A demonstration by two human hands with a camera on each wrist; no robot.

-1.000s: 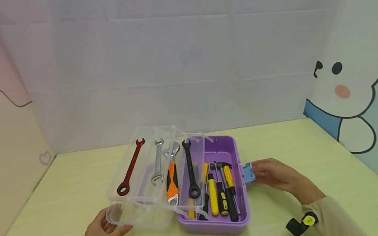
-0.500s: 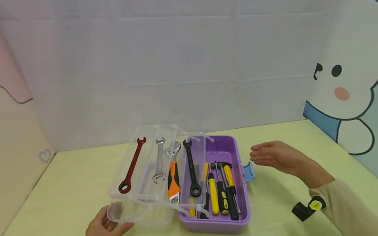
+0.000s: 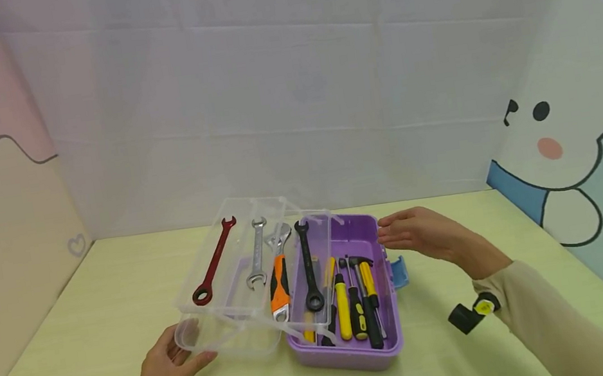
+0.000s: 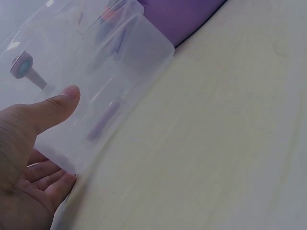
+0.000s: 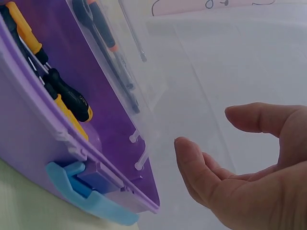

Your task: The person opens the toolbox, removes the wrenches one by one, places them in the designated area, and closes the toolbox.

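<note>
We see the left hand gripping the clear lid left of the purple toolbox, the right hand free on its right.
Over the lid, a clear tray with 4 wrenches reaches above the toolbox's left side; inside the toolbox we find a yellow-handled tool and a hammer. A blue latch sits on its right wall; the right hand, straight-fingered, holding nothing, hovers beside that wall's far end.

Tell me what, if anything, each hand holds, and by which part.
The left hand holds the clear, round-cornered plastic lid at its near left corner, between thumb and fingers; how firmly cannot be told. The right hand holds nothing.
</note>
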